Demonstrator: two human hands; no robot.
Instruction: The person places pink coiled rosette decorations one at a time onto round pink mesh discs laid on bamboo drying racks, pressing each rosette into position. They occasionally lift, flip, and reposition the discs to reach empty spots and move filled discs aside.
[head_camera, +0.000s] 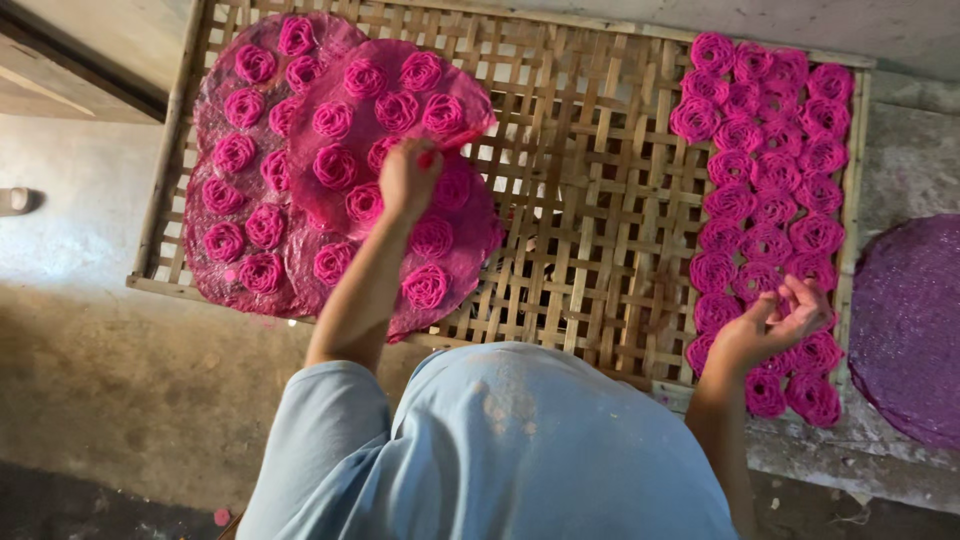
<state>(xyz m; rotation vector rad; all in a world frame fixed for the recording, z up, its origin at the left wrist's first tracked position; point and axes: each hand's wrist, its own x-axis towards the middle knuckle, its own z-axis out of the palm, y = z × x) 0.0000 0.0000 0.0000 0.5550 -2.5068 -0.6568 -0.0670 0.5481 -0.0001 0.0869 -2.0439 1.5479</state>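
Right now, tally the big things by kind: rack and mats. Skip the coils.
Rack: 1
Pink mats: 3 that can be told apart; they overlap, so more may be hidden
Purple mat: 1, partly cut off at the picture's edge
Total: 5

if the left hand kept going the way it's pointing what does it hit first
Probably the pink noodle coil just beyond the left hand, on the upper round mat; the hand's height above it is hard to judge.
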